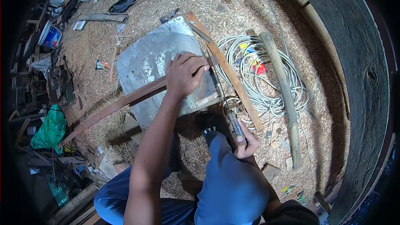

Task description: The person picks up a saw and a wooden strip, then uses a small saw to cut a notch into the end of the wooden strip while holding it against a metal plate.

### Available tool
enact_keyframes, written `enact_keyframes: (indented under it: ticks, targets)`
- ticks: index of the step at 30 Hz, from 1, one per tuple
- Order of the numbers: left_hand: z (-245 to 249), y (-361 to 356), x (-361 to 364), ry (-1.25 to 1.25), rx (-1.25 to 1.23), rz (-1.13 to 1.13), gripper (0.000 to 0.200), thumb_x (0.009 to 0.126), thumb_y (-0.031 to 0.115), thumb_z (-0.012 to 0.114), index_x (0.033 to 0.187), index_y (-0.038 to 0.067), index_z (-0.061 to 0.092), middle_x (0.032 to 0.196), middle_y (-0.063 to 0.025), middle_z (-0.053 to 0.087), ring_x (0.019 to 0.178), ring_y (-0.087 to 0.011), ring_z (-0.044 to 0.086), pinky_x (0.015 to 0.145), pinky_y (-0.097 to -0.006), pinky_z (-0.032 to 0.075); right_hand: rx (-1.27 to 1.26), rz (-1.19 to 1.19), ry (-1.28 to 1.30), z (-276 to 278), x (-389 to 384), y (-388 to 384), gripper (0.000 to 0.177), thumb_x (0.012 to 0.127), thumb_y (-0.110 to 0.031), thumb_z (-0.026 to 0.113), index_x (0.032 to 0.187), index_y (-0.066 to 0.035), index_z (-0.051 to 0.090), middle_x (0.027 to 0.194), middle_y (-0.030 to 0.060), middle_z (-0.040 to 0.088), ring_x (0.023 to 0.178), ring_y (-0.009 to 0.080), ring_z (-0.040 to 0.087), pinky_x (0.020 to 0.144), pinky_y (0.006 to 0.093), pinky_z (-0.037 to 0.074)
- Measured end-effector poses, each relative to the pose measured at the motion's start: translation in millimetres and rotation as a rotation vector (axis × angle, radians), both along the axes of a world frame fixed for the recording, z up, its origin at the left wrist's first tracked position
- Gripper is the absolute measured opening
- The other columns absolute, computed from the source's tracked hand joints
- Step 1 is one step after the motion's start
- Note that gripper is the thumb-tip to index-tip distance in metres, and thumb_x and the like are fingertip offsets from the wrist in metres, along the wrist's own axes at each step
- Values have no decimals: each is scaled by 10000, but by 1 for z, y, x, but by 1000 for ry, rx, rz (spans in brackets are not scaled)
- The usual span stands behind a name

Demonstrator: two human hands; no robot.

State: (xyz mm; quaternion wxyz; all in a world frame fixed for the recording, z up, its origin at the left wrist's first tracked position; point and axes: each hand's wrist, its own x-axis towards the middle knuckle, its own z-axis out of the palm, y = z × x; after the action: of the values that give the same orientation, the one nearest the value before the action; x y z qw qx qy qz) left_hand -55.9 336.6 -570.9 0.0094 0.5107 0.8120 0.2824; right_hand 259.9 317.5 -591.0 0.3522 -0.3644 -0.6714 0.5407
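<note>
My left hand (pixel 183 73) presses down on a long dark wooden strip (pixel 133 98), fingers wrapped over it near its right end. The strip slants across a grey, worn board (pixel 146 60), its far left end reaching out over the shavings. At lower right, my right hand (pixel 246 141) is closed round the handle of a saw (pixel 226 102). The thin blade, seen almost edge-on, runs up from that hand to the strip's right end, just past my left fingers. A lighter wooden strip (pixel 235 79) lies right of the blade.
A coil of pale cable (pixel 271 96) lies on the shavings at right, crossed by a round wooden pole (pixel 283 87). A large dark timber (pixel 341 58) curves along the right side. Scrap wood and a green plastic bag (pixel 50 127) lie at left. My knees are below the board.
</note>
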Motion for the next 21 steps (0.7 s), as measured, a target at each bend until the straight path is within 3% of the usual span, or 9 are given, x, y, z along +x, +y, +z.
enact_keyframes:
  ticks: [2, 4, 7, 9, 13, 16, 19, 21]
  targets:
    - [-1, 0, 0, 11, 4, -7, 271, 861, 355, 806, 1059, 170, 792, 1009, -18, 703, 996, -270, 651, 919, -420, 452, -20, 3, -5, 2, 0, 0, 541, 889, -229, 609, 1334, 70, 682, 962, 220, 781, 663, 166, 691, 683, 294, 545]
    - [-2, 0, 0, -39, -54, 19, 280, 880, 445, 756, 1060, 237, 804, 1069, 21, 707, 1054, -270, 640, 982, -484, 452, -40, 7, -9, 2, 2, 0, 538, 882, -210, 607, 1339, 65, 682, 927, 199, 780, 654, 154, 680, 676, 287, 539]
    - [-2, 0, 0, -54, -53, 32, 279, 881, 446, 755, 1063, 241, 805, 1072, 20, 711, 1052, -273, 642, 979, -478, 456, -189, 1, 20, 0, 3, -1, 541, 868, -183, 602, 1349, 52, 682, 832, 141, 757, 619, 119, 630, 657, 265, 516]
    - [-3, -1, 0, -43, -46, 34, 276, 881, 446, 757, 1061, 242, 806, 1070, 21, 713, 1051, -274, 644, 969, -474, 459, -31, -11, 37, 2, -3, 4, 547, 857, -168, 594, 1352, 45, 683, 762, 98, 722, 596, 93, 578, 632, 251, 490]
    - [-4, 0, -1, -33, -31, 25, 266, 881, 439, 761, 1056, 244, 808, 1067, 24, 715, 1050, -268, 642, 937, -465, 467, 24, 12, 20, 7, -3, 7, 545, 862, -167, 592, 1356, 45, 680, 760, 99, 724, 606, 95, 587, 631, 254, 490]
    - [-1, 0, 0, -5, 3, -2, 287, 854, 359, 811, 1063, 164, 792, 1022, -24, 710, 1000, -281, 658, 893, -437, 461, -68, 34, -25, 12, -3, 10, 519, 901, -191, 599, 1355, 49, 676, 833, 133, 750, 617, 109, 607, 642, 264, 504]
    - [2, 0, 1, -15, 6, -7, 290, 854, 357, 811, 1065, 159, 791, 1023, -25, 710, 1001, -288, 657, 886, -441, 470, -32, 35, -48, 17, -11, 14, 494, 962, -239, 593, 1349, 58, 670, 1059, 230, 776, 700, 180, 712, 694, 312, 552]
    - [2, 0, 0, -46, -7, 9, 270, 865, 383, 792, 1061, 198, 798, 1039, 3, 710, 1021, -272, 648, 908, -449, 465, 34, 33, -37, 16, -8, 11, 494, 962, -237, 591, 1350, 60, 669, 1069, 234, 775, 735, 191, 730, 711, 314, 559]
